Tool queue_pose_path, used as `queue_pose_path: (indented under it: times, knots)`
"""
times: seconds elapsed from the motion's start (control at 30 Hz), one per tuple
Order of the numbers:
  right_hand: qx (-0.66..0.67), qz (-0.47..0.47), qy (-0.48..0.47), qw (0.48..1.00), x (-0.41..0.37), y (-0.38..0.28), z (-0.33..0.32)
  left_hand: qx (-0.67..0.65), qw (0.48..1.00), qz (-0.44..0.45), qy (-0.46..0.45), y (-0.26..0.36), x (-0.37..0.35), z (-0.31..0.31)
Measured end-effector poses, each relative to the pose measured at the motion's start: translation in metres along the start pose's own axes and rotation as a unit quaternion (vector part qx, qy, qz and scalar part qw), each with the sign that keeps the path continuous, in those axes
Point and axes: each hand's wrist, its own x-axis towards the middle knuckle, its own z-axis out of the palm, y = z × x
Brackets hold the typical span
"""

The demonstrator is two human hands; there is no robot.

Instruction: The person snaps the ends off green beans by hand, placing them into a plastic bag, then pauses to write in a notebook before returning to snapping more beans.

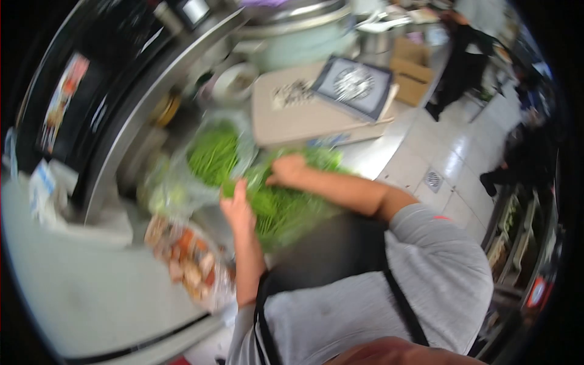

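Note:
In front of my apron lies a clear plastic bag of leafy greens [274, 216], with thin green stems showing through it. My left hand [238, 205] is at the bag's left edge, fingers upward and closed on the plastic. At the top of the same bag is my right hand [288, 170], its fingers curled down into the bag and greens; the fingertips are hidden. Just beyond my left hand, a second plastic bag [243, 137] lies spread around bright green stems [214, 152].
A bag of orange and pale chunks [191, 258] lies left of my forearm. Beyond the greens are a beige box [286, 115] with a dark booklet [354, 87], a white bowl [234, 83] and a large pot [292, 45]. A cardboard box [412, 70] stands right.

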Motion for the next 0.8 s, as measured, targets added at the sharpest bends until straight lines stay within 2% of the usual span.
queue_pose_path:
  times: [0.1,0.17,0.3,0.37,0.43,0.47,0.53,0.57,0.63,0.67,0.77,0.8]
  knots:
    - [0.059,-0.04,0.056,0.996,0.011,0.006,0.024,0.043,0.997,-0.051,-0.042,-0.036,0.013,-0.018]
    - [0.115,-0.063,0.09,0.987,-0.001,0.007,0.017,0.077,0.993,-0.078,-0.045,-0.041,0.005,-0.013]
    - [0.28,-0.142,0.144,0.938,-0.022,-0.004,-0.016,0.076,0.987,-0.106,-0.094,-0.044,-0.007,-0.001]
    - [0.361,-0.173,0.139,0.906,-0.025,-0.008,-0.026,0.109,0.982,-0.077,-0.134,-0.045,-0.003,0.0]
    - [0.326,-0.218,0.118,0.912,-0.032,-0.004,-0.038,0.18,0.969,-0.025,-0.168,-0.047,0.002,-0.003]
    - [0.307,-0.239,0.107,0.915,-0.036,-0.001,-0.042,0.287,0.943,0.02,-0.164,-0.044,0.004,-0.005]
    - [0.139,-0.247,0.103,0.953,-0.039,0.002,-0.045,0.489,0.853,0.109,-0.148,-0.028,0.003,-0.005]
    - [0.053,-0.249,0.099,0.962,-0.04,0.003,-0.045,0.511,0.836,0.141,-0.143,-0.024,0.002,-0.005]
    - [0.028,-0.263,0.079,0.961,-0.044,0.002,-0.046,0.551,0.798,0.203,-0.135,-0.019,0.0,-0.005]
    - [0.017,-0.271,0.068,0.96,-0.047,0.002,-0.045,0.523,0.818,0.19,-0.145,-0.019,0.0,-0.004]
    - [0.172,-0.193,0.153,0.954,-0.046,-0.005,-0.041,0.416,0.883,0.137,-0.17,-0.017,0.003,-0.003]
    - [0.27,-0.219,0.225,0.91,-0.03,0.002,-0.027,0.364,0.908,0.114,-0.173,-0.021,0.004,-0.003]
